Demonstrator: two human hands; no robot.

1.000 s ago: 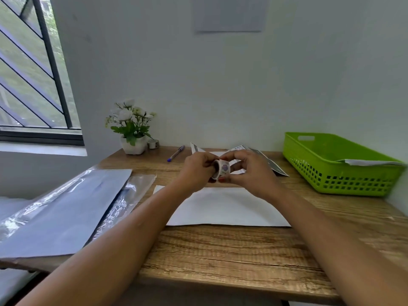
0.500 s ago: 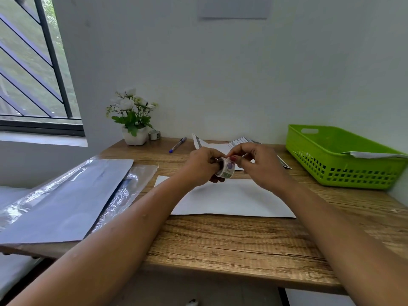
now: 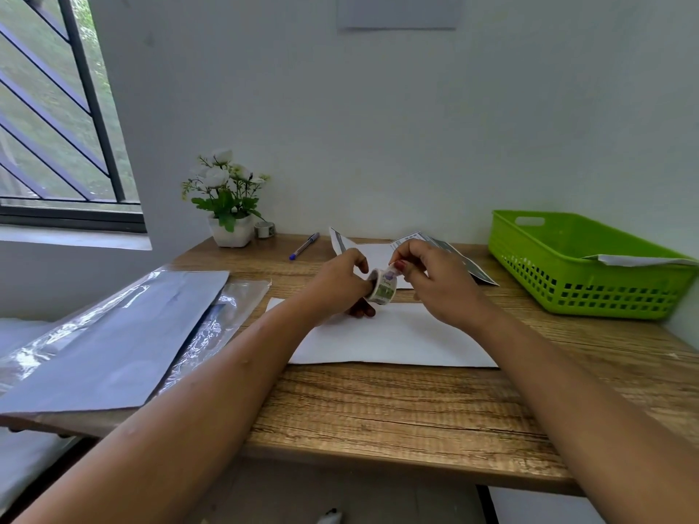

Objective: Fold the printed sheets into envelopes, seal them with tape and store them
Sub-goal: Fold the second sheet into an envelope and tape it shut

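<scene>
A small roll of patterned tape [image 3: 382, 286] sits in my left hand [image 3: 340, 286], held above the middle of the wooden desk. My right hand [image 3: 435, 285] pinches the loose end of the tape at the top of the roll. Under both hands lies a plain white sheet [image 3: 397, 338], flat on the desk. Behind the hands a printed sheet [image 3: 472, 268] is partly folded, with a white flap [image 3: 372, 255] showing. The green basket [image 3: 590, 293] at the right holds a white folded paper [image 3: 639, 260].
A grey folder in clear plastic sleeves [image 3: 121, 334] overhangs the desk's left side. At the back stand a white flower pot [image 3: 230, 230], a second tape roll [image 3: 264, 229] and a blue pen [image 3: 304, 246]. The desk's front edge [image 3: 378, 463] is near me.
Both hands have come lower toward the white sheet, and my right fingers have shifted to the top of the roll and pinched the tape end.
</scene>
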